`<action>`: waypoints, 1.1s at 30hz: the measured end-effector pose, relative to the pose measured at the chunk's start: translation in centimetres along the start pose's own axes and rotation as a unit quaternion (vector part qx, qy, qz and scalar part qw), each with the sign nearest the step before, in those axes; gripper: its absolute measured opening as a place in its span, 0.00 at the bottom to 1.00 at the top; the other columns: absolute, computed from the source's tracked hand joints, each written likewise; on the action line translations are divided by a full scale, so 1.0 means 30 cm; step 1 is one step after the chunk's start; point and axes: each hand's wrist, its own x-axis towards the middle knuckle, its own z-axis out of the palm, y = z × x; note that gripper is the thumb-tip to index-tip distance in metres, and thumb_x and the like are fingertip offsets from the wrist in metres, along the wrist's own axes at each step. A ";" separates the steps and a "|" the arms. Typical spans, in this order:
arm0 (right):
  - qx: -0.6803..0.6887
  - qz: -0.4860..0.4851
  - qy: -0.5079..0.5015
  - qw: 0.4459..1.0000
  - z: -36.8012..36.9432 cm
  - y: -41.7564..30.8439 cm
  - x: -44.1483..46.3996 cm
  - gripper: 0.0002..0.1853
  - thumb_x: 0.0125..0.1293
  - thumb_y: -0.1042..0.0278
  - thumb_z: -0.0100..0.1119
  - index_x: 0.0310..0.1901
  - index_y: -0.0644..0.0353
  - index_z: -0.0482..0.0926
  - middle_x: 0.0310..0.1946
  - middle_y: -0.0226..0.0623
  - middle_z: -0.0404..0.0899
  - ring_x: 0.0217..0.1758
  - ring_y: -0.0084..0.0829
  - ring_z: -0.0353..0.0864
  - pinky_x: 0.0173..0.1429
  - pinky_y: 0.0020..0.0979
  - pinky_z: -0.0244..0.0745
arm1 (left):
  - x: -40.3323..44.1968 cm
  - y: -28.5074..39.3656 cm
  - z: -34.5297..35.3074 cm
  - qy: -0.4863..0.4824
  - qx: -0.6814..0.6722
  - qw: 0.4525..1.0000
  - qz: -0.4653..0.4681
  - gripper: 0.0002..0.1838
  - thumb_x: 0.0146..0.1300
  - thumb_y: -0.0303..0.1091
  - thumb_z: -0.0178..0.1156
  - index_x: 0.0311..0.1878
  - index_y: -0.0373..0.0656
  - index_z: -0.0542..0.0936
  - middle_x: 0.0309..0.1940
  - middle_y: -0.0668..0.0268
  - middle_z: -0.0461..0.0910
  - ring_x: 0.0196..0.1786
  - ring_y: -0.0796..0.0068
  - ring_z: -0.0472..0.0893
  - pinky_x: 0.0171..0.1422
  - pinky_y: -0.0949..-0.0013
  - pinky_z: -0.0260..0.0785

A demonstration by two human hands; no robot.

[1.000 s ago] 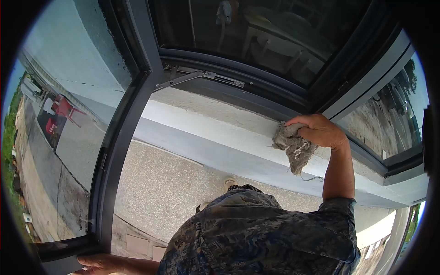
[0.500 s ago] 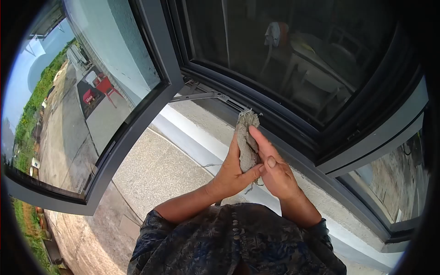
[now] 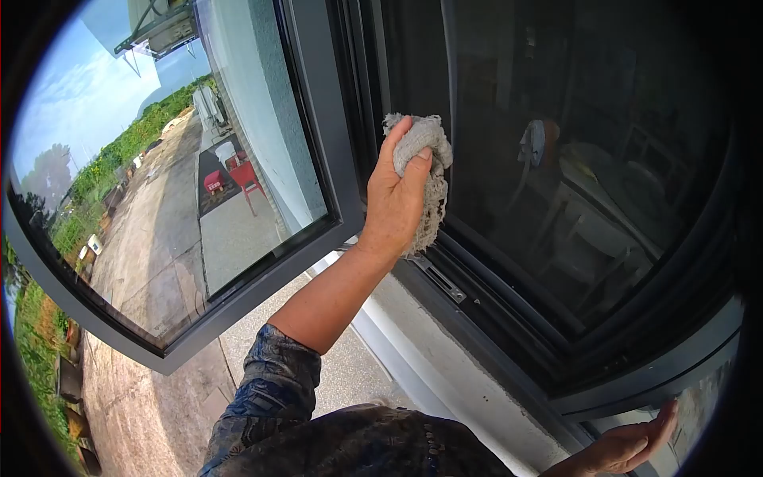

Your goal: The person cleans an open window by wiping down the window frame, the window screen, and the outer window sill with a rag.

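My left hand [image 3: 389, 208] grips a worn grey rag [image 3: 433, 191] with frayed edges, fingers wrapped round it. The rag is bunched up in front of the dark window pane [image 3: 509, 71], close to the left side of the window frame; whether it touches the glass I cannot tell. Low on the right, my right hand [image 3: 628, 447] is held out with nothing in it, fingers stretched. It is near the lower corner of the right-hand sash [image 3: 660, 374]. Part of the window track [image 3: 445, 282] with a metal slide shows below the rag.
An open window sash [image 3: 262, 294] swings out on the left, close beside my left forearm. Under the frame runs a concrete sill [image 3: 461, 366]. Through the open sash's glass, a red chair [image 3: 246, 179] and a paved yard are visible.
Both hands were together on the rag over the sill. Now the left hand alone has lifted it up to the window, and the right hand has let go and moved down right.
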 end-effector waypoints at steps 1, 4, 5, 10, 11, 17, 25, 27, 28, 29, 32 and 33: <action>-0.168 -0.018 -0.035 0.985 0.004 -0.007 -0.019 0.24 0.72 0.54 0.40 0.55 0.69 0.72 0.58 0.53 0.68 0.64 0.43 0.66 0.68 0.47 0.58 | 0.072 -0.023 0.010 0.015 0.039 0.997 0.063 0.30 0.70 0.36 0.50 0.70 0.34 0.54 0.59 0.56 0.67 0.61 0.67 0.68 0.67 0.67 0.59; -0.372 -0.060 -0.070 0.924 0.060 -0.001 -0.049 0.26 0.73 0.52 0.37 0.58 0.67 0.71 0.60 0.47 0.67 0.66 0.42 0.65 0.67 0.39 0.64 | 0.270 -0.088 0.013 0.095 0.221 0.939 0.244 0.33 0.69 0.37 0.49 0.71 0.32 0.50 0.64 0.46 0.58 0.67 0.55 0.61 0.71 0.61 0.52; -0.413 -0.083 -0.074 0.904 0.069 -0.002 -0.054 0.25 0.73 0.53 0.38 0.58 0.65 0.71 0.62 0.45 0.65 0.68 0.41 0.63 0.69 0.39 0.62 | 0.324 -0.098 0.017 0.097 0.231 0.934 0.253 0.34 0.68 0.36 0.49 0.71 0.32 0.48 0.66 0.38 0.51 0.70 0.46 0.55 0.73 0.57 0.49; -0.449 -0.066 -0.077 0.888 0.068 0.002 -0.062 0.22 0.72 0.56 0.41 0.58 0.64 0.72 0.64 0.44 0.63 0.68 0.42 0.63 0.70 0.40 0.63 | 0.591 -0.162 0.034 0.136 0.374 0.814 0.423 0.34 0.68 0.44 0.48 0.70 0.34 0.52 0.64 0.38 0.59 0.68 0.42 0.58 0.72 0.54 0.50; -0.452 -0.077 -0.071 0.886 0.076 0.002 -0.054 0.22 0.72 0.57 0.42 0.57 0.64 0.73 0.64 0.44 0.63 0.68 0.42 0.63 0.69 0.40 0.64 | 0.640 -0.172 0.031 0.099 0.401 0.818 0.400 0.30 0.66 0.40 0.47 0.68 0.36 0.60 0.70 0.51 0.57 0.72 0.49 0.54 0.75 0.58 0.44; -0.362 -0.116 -0.060 0.923 0.155 -0.007 -0.028 0.20 0.70 0.58 0.44 0.49 0.68 0.75 0.59 0.57 0.66 0.64 0.48 0.63 0.69 0.53 0.52 | 0.606 -0.328 0.034 0.156 0.265 0.882 0.356 0.24 0.64 0.32 0.47 0.63 0.36 0.67 0.60 0.46 0.68 0.65 0.47 0.65 0.70 0.56 0.55; -0.305 -0.104 -0.061 0.945 0.088 0.023 -0.061 0.18 0.69 0.59 0.45 0.48 0.67 0.75 0.63 0.55 0.62 0.68 0.48 0.57 0.68 0.52 0.52 | 0.328 -0.567 -0.016 0.293 0.278 0.914 0.037 0.29 0.69 0.41 0.39 0.62 0.24 0.60 0.61 0.36 0.62 0.64 0.40 0.64 0.69 0.55 0.56; -0.283 -0.102 -0.063 0.951 0.086 0.025 -0.061 0.18 0.69 0.61 0.46 0.47 0.68 0.75 0.63 0.56 0.62 0.68 0.49 0.58 0.68 0.52 0.53 | 0.270 -0.609 -0.033 0.306 0.274 0.911 -0.048 0.29 0.69 0.41 0.39 0.63 0.24 0.60 0.61 0.36 0.63 0.64 0.41 0.64 0.69 0.56 0.56; -0.264 -0.101 -0.061 0.957 0.086 0.026 -0.064 0.17 0.69 0.62 0.47 0.47 0.69 0.76 0.63 0.57 0.61 0.67 0.49 0.58 0.68 0.52 0.55 | 0.253 -0.639 -0.047 0.315 0.265 0.902 -0.131 0.29 0.68 0.40 0.39 0.64 0.24 0.59 0.62 0.36 0.63 0.65 0.42 0.64 0.70 0.58 0.56; -0.262 -0.102 -0.056 0.958 0.076 0.028 -0.068 0.17 0.69 0.62 0.47 0.47 0.69 0.76 0.63 0.57 0.61 0.67 0.49 0.58 0.68 0.52 0.55 | 0.245 -0.671 -0.062 0.316 0.265 0.902 -0.126 0.29 0.68 0.40 0.39 0.64 0.24 0.59 0.62 0.36 0.63 0.65 0.42 0.64 0.70 0.58 0.56; -0.335 -0.104 -0.085 0.933 0.048 0.023 -0.069 0.17 0.72 0.69 0.38 0.50 0.69 0.77 0.62 0.49 0.63 0.67 0.45 0.65 0.70 0.42 0.64 | 0.225 -0.663 -0.039 0.351 0.117 0.904 -0.214 0.28 0.68 0.38 0.40 0.64 0.26 0.61 0.62 0.40 0.65 0.65 0.46 0.66 0.68 0.62 0.58; -0.334 -0.108 -0.081 0.933 0.046 0.019 -0.069 0.17 0.72 0.69 0.38 0.50 0.69 0.77 0.62 0.49 0.63 0.67 0.45 0.65 0.70 0.42 0.64 | 0.187 -0.611 0.003 0.352 0.112 0.905 -0.211 0.28 0.68 0.38 0.40 0.64 0.26 0.61 0.62 0.40 0.65 0.65 0.46 0.66 0.68 0.62 0.58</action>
